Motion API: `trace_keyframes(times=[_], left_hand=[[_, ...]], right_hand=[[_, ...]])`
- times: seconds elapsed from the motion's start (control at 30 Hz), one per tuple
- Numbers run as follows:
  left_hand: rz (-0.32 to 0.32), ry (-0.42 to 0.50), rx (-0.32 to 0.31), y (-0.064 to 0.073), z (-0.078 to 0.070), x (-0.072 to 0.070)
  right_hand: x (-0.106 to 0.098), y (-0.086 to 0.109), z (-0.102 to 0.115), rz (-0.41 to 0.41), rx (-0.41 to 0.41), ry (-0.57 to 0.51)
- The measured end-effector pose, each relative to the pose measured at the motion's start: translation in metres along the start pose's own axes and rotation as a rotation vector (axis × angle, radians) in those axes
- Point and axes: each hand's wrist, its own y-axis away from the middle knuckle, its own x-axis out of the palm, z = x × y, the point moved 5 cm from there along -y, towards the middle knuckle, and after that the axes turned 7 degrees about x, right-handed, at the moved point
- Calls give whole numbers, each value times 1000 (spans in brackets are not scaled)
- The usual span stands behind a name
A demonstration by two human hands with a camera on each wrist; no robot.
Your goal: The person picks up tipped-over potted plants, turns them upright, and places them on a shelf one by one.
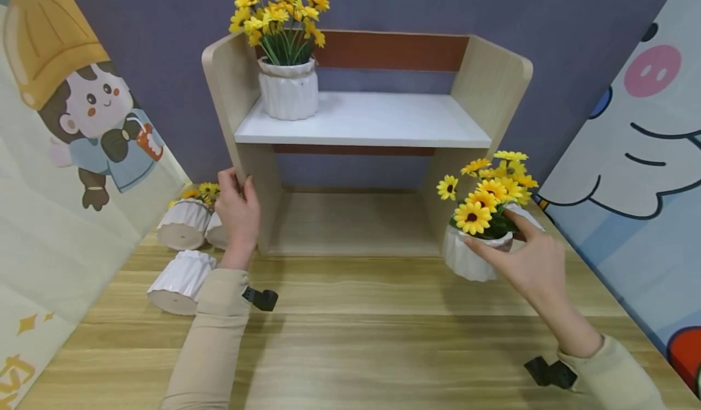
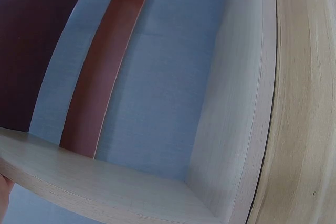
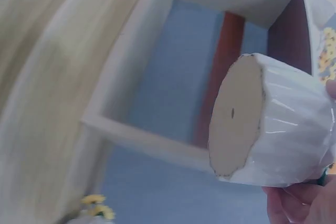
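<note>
My right hand [image 1: 533, 264] grips a white ribbed flowerpot [image 1: 465, 258] by its rim, thumb at the near side; yellow daisies [image 1: 484, 200] stand up from it. This pot hangs tilted in front of the shelf's right side, its flat underside [image 3: 236, 114] facing the right wrist camera. At the opposite side, my left hand [image 1: 239, 212] holds the front edge of the left side panel of a small two-tier wooden shelf [image 1: 356, 224]. Only a bit of a left finger shows in the left wrist view. Another potted yellow daisy [image 1: 288, 90] stands upright at the left end of the white upper board [image 1: 383, 115].
Several white pots, one of them a front pot [image 1: 183, 279], lie on their sides on the wooden table [image 1: 356, 337] left of the shelf. Another white pot [image 1: 524, 215] is partly hidden behind my right hand. Cartoon-printed panels [image 1: 630, 173] flank the table.
</note>
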Motion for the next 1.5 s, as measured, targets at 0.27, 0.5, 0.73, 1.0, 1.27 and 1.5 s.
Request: trace_keyframes(times=[0.27,0.5,0.73,1.0,1.27,1.5], left_hand=[[5,5,-14,1,0,0],[-1,-3,3,1,0,-2],[-5,-6,17,0,-1,-4],[0,-4,-12,2,1,-4],[16,13,-35,0,-2,-3],[18,11,-42,-1,-6,-2]], right_hand=[[-20,-5,36,-42,-123,-91],[-34,-18,60,27,-72,-215],[-43,-35,83,54,-67,-283],[-48,-54,108,-7,-124,-320],[-49,-76,124,-14,-92,-353],[-42,-90,138,-12,-78,-373]])
